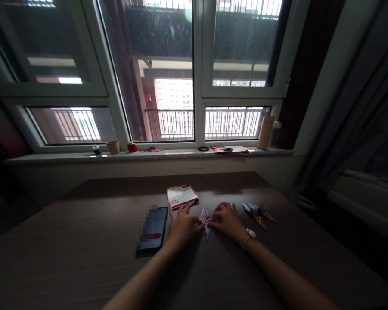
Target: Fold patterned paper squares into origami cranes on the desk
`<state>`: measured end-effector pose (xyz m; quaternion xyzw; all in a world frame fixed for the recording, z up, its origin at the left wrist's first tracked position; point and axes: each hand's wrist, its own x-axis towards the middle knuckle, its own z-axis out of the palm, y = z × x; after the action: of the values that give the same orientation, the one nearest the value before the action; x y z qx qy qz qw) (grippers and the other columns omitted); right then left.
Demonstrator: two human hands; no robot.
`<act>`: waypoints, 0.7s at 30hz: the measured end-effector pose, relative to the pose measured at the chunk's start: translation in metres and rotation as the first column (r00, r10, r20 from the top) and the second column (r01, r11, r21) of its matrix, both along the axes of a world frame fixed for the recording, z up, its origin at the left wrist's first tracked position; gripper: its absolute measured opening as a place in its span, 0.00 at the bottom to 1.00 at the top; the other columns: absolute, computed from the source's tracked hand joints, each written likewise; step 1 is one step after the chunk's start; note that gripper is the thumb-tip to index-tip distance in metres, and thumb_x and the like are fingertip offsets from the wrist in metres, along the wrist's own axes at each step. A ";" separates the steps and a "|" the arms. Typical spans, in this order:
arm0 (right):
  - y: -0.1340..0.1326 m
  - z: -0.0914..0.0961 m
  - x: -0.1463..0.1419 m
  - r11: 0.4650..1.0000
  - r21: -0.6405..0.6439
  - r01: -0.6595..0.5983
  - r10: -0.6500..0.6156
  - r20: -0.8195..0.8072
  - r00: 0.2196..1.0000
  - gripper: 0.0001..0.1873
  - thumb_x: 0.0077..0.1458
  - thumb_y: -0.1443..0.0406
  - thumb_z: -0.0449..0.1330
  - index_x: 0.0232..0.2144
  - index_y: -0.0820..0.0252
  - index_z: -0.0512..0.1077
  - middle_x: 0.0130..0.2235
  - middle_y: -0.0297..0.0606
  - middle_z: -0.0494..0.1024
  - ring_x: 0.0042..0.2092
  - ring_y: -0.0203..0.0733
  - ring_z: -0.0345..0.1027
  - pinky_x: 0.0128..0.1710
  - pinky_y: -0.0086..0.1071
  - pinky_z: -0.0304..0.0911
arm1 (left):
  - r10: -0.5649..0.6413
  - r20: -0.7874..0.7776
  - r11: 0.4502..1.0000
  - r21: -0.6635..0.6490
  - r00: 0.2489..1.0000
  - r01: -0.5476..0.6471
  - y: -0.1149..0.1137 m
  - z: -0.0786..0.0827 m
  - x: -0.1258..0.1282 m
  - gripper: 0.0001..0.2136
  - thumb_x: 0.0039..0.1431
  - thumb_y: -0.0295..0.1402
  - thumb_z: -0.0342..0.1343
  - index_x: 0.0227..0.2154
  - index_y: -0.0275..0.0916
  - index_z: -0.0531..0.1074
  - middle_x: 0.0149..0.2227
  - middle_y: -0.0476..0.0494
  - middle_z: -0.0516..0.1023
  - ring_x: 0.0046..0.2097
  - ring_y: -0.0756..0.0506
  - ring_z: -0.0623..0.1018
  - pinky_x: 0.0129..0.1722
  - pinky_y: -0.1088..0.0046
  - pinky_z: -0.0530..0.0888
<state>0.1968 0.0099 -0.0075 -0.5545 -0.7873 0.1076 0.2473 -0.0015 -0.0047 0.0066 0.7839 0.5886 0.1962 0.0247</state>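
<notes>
A small piece of folded patterned paper [206, 217], long and pointed at both ends, lies on the brown table between my hands. My left hand [184, 224] pinches its left edge between thumb and finger, the other fingers reaching towards a stack of printed paper sheets [181, 196]. From the other side my right hand [226, 219], with a bracelet [250, 233] at the wrist, grips the right edge near its middle. To the left of my left hand rests a phone [153, 230] with its screen lit. Folded paper pieces [258, 214] in bright colours lie right of my right hand.
Beyond the table [84, 215] runs a stone windowsill [181, 154] under large windows. On it stand a paper cup [113, 147], a red spool [132, 147], a dark ring [203, 149], more printed paper [239, 150] with scissors on top and a tan bottle [265, 132].
</notes>
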 end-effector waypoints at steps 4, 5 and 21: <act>0.001 0.000 0.000 0.999 -0.030 0.018 -0.018 -0.008 1.000 0.14 0.53 0.50 0.63 0.28 0.50 0.80 0.44 0.38 0.74 0.56 0.52 0.57 0.63 0.59 0.33 | 0.014 -0.003 1.000 -0.017 1.000 -0.014 0.001 0.003 -0.001 0.05 0.51 0.43 0.65 0.30 0.53 0.82 0.64 0.47 0.65 0.64 0.31 0.62 0.61 0.30 0.41; 0.002 0.000 0.000 0.999 -0.034 0.020 -0.021 -0.009 1.000 0.14 0.53 0.50 0.63 0.28 0.51 0.80 0.44 0.39 0.74 0.56 0.52 0.57 0.63 0.59 0.34 | 0.011 -0.004 1.000 -0.027 1.000 -0.011 0.002 0.004 -0.001 0.05 0.51 0.43 0.64 0.30 0.53 0.82 0.64 0.47 0.65 0.64 0.31 0.63 0.61 0.30 0.41; 0.016 -0.011 0.011 0.997 -0.061 0.046 -0.050 -0.078 0.996 0.14 0.50 0.51 0.66 0.37 0.49 0.80 0.45 0.40 0.73 0.53 0.50 0.61 0.59 0.46 0.46 | -0.046 0.118 0.998 -0.038 0.992 0.051 0.015 -0.007 -0.010 0.04 0.53 0.36 0.64 0.32 0.47 0.81 0.61 0.40 0.68 0.64 0.34 0.64 0.63 0.37 0.49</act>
<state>0.2078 0.0256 -0.0184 -0.5756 -0.7597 0.1467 0.2645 -0.0115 0.0101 -0.0008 0.7846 0.5706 0.2291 0.0800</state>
